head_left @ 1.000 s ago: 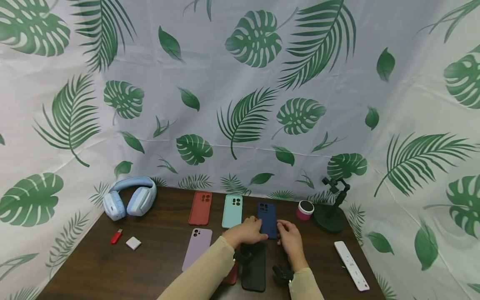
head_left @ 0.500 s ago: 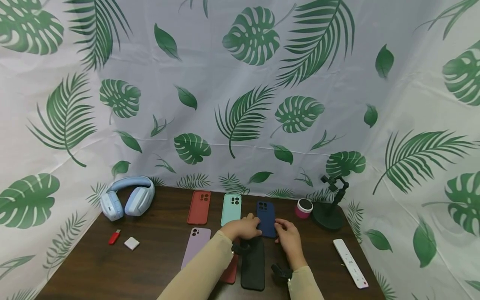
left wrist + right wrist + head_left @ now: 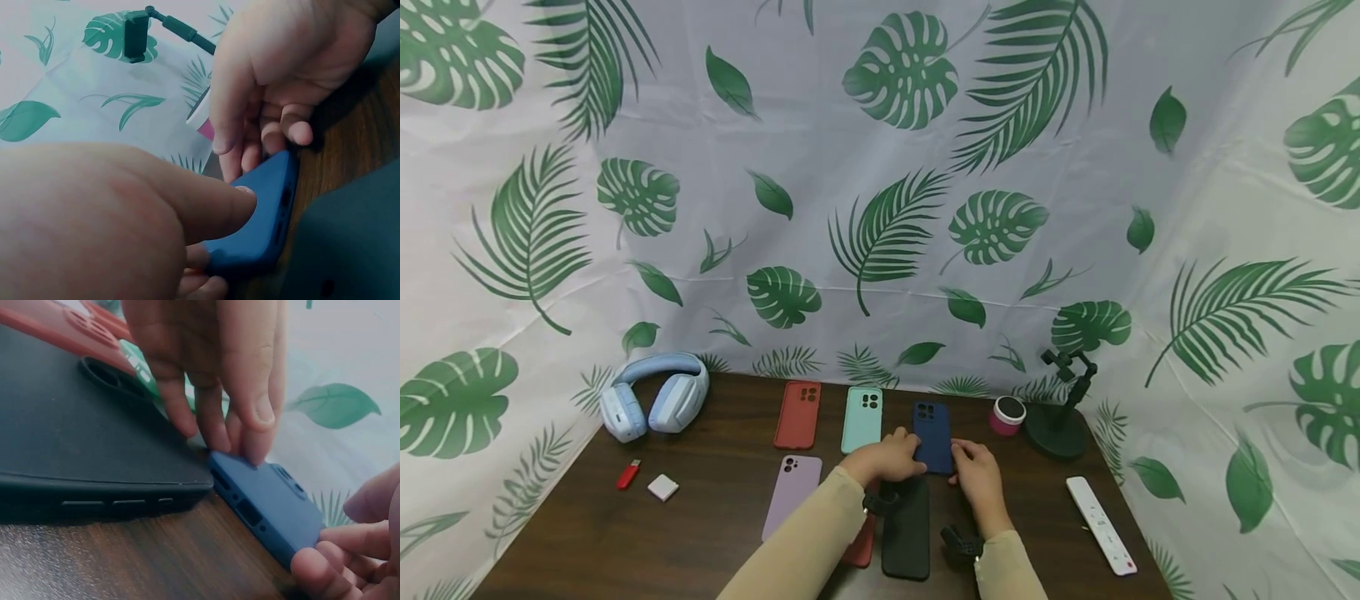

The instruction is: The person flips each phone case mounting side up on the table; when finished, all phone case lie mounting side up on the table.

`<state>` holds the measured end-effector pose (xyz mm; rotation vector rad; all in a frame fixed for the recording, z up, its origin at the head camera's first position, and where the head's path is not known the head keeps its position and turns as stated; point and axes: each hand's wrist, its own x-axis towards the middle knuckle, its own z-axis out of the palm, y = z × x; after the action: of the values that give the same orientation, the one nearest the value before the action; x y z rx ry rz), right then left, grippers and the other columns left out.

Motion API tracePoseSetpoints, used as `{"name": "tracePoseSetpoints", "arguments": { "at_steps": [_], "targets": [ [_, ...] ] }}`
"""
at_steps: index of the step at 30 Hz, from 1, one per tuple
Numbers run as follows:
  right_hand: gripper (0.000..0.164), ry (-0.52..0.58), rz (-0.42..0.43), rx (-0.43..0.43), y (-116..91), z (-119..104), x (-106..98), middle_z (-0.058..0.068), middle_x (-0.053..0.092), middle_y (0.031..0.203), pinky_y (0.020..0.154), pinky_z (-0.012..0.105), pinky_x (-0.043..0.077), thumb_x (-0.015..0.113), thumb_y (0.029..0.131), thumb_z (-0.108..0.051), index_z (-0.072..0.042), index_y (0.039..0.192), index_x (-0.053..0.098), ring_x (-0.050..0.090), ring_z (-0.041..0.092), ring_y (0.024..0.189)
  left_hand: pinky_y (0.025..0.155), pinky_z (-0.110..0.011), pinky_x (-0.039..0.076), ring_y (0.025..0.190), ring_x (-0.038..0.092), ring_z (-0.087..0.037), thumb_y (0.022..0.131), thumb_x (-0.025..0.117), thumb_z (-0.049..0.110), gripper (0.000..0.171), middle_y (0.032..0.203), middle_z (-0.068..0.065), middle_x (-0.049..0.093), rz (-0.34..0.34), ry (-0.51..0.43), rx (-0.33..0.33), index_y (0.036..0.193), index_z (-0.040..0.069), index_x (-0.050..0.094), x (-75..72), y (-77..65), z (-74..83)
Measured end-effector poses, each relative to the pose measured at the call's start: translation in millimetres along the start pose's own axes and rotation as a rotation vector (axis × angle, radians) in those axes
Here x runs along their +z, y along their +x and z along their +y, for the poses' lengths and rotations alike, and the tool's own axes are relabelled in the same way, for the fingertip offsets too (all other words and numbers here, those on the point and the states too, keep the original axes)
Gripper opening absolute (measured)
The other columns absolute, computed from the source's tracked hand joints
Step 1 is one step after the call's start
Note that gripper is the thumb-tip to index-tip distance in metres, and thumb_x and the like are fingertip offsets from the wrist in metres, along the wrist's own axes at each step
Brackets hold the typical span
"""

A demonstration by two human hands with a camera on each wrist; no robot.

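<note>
A dark blue phone case with camera cutouts at its far end lies at the back of the dark wooden table, between my two hands. The fingertips of my left hand touch its left long edge; the thumb overlaps the case in the left wrist view. At the opposite edge, fingertips of my right hand meet the case, with the thumb apart from them. The right wrist view shows the blue case's near end, with its port cutouts. A black phone case lies just in front, partly under my left wrist.
Left of the hands lie a red case, a mint case and a lilac case. Another red case is partly hidden by my left arm. A pink jar, black stand and white remote stand or lie right; headphones far left.
The whole head view has shifted slightly left. Both hands stay at the blue case's edges with barely any movement, and the case keeps its place.
</note>
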<state>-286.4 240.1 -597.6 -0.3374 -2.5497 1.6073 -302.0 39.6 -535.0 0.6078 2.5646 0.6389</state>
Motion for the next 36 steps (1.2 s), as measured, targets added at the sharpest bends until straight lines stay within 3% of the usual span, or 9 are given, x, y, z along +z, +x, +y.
{"name": "tracePoseSetpoints", "arguments": {
  "at_steps": [3,9,15,22,30,36],
  "targets": [
    [0.031,0.027,-0.008,0.004,1.4,3.4,1.0,0.017,0.058,0.108,0.056,0.03,0.052,0.059,0.102,-0.025,-0.006,0.123,0.071,0.06,0.018,0.054,0.112,-0.05,0.041,0.142,0.042,-0.035,0.099,0.06,0.045,0.065,0.151,-0.015,0.041,0.009,-0.005,-0.001,0.152,0.01,0.044,2.5,0.1,-1.0],
    [0.027,0.138,-0.009,-0.021,1.4,6.5,-1.4,0.016,0.064,0.113,0.053,0.031,0.05,0.061,0.101,-0.024,-0.011,0.123,0.07,0.055,0.019,0.053,0.113,-0.051,0.04,0.144,0.041,-0.035,0.099,0.059,0.048,0.066,0.151,-0.016,0.041,0.005,-0.073,0.019,0.152,0.01,0.044,0.1,1.7,-7.9],
    [0.028,0.239,-0.062,-0.033,0.6,7.8,-0.9,0.02,0.069,0.11,0.05,0.029,0.048,0.065,0.099,-0.017,-0.008,0.126,0.066,0.056,0.016,0.066,0.107,-0.053,0.044,0.135,0.05,-0.035,0.102,0.056,0.044,0.056,0.146,-0.017,0.044,0.058,-0.152,0.025,0.15,0.016,0.048,0.2,2.8,-5.9],
    [0.034,0.243,-0.111,-0.042,1.6,8.1,0.0,0.025,0.067,0.111,0.051,0.032,0.048,0.062,0.1,-0.012,-0.006,0.133,0.061,0.058,0.022,0.071,0.103,-0.057,0.045,0.134,0.048,-0.042,0.1,0.059,0.045,0.051,0.144,-0.02,0.046,0.121,-0.128,0.015,0.144,0.02,0.056,2.1,2.6,8.6],
    [0.032,0.244,-0.13,-0.13,1.4,11.8,0.0,0.007,0.06,0.09,0.05,0.031,0.046,0.06,0.103,-0.021,-0.023,0.134,0.063,0.054,0.016,0.063,0.092,-0.055,0.049,0.117,0.054,-0.038,0.096,0.068,0.037,0.039,0.13,-0.019,0.052,0.243,-0.231,0.016,0.13,0.019,0.063,3.8,3.0,19.6],
    [0.036,0.233,-0.19,-0.181,1.6,14.3,-2.0,0.01,0.06,0.089,0.062,0.027,0.045,0.057,0.104,-0.019,-0.025,0.14,0.06,0.057,0.019,0.075,0.089,-0.055,0.051,0.117,0.056,-0.039,0.096,0.069,0.038,0.056,0.136,-0.024,0.048,0.307,-0.306,-0.033,0.146,0.023,0.051,9.7,5.7,22.1]
  ]
}}
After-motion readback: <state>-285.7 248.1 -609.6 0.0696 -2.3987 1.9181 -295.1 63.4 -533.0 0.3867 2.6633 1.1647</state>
